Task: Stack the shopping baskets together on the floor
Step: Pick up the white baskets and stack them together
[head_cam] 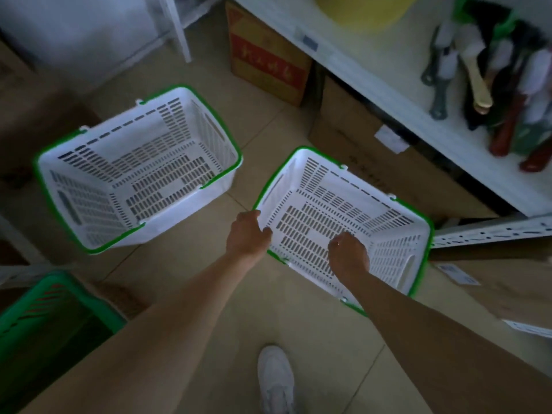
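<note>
Two white baskets with green rims stand on the tiled floor in front of me, apart from each other, both with the opening up. I go from the left. In the lower left corner is a green crate (44, 321), only partly in view. Above it sits the left basket (137, 168), empty, with its green handles folded down on the rim; neither of my hands touches it. A strip of bare floor (239, 294) lies between this basket and the next one.

My left hand (246, 234) holds the near left corner of the right basket (343, 216) — the fingers are curled over the rim and closed on it. My right hand (348, 253) is further right, over the near long side of the same basket; the fingers are bent down into it, but I cannot tell if they really grip the rim or only rest on it. This basket looks a little tilted.

Below, between my arms, is my white shoe (276, 377). Behind the right basket are brown cartons (358, 138) and one box with a red label (263, 58). At the far right is a white shelf (388, 85) — on it lie some brushes (478, 85) and tools.
</note>
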Demonstrator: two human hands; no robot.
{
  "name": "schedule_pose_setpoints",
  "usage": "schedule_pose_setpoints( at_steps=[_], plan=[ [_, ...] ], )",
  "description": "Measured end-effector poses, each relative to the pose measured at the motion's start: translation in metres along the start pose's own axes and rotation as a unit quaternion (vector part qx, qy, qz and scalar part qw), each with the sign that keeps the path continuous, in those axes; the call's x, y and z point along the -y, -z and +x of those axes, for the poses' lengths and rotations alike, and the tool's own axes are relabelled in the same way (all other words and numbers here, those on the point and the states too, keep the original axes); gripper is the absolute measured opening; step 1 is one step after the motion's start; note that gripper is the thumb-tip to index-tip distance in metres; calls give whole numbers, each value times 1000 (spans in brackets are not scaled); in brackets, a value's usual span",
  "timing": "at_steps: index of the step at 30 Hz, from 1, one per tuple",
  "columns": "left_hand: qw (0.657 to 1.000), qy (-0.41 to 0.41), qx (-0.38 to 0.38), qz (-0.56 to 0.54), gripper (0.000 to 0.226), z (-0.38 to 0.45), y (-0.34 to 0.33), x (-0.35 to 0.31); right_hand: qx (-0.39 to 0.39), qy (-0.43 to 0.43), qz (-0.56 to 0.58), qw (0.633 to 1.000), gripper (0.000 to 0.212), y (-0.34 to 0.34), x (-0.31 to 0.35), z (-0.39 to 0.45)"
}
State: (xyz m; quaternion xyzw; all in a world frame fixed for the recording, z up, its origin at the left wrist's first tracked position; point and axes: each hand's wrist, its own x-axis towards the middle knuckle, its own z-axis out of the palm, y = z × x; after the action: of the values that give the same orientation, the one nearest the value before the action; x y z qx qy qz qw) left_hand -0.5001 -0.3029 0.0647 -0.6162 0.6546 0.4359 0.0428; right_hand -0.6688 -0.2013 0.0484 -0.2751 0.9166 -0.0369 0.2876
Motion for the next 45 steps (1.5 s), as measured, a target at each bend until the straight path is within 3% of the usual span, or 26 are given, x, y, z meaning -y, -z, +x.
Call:
schedule_pose_setpoints(
  at_steps=[5, 15, 20, 25, 27, 31, 34, 39, 45],
  plan=[
    [995, -42, -2, 92, 64, 23, -16, -13, -34, -86, 29, 995, 33, 17, -48, 24],
    [962, -51, -12, 267, 71, 75, -39, -35, -71, -174, 75, 979, 33, 28, -108, 61],
    [965, -24, -31, 259, 77, 91, -52, -50, -123, -243, 125, 954, 34, 25, -132, 75],
    [970, -1, -50, 238, 83, 105, -62, -53, -201, -268, 97, 937, 35, 25, -145, 78],
    [974, 17, -54, 219, 84, 112, -63, -55, -189, -314, 126, 922, 38, 21, -151, 84],
    [981, 55, -52, 179, 82, 124, -60, -58, -84, -404, 237, 880, 47, 11, -159, 94],
    [977, 60, -66, 192, 74, 125, -59, -57, -51, -403, 268, 873, 53, 9, -159, 98],
    [978, 109, -75, 164, 53, 115, -51, -46, -85, -384, 260, 882, 36, 10, -152, 93],
    [959, 118, -79, 246, 49, 92, -32, -29, -113, -349, 237, 900, 29, 16, -124, 91]
  ],
)
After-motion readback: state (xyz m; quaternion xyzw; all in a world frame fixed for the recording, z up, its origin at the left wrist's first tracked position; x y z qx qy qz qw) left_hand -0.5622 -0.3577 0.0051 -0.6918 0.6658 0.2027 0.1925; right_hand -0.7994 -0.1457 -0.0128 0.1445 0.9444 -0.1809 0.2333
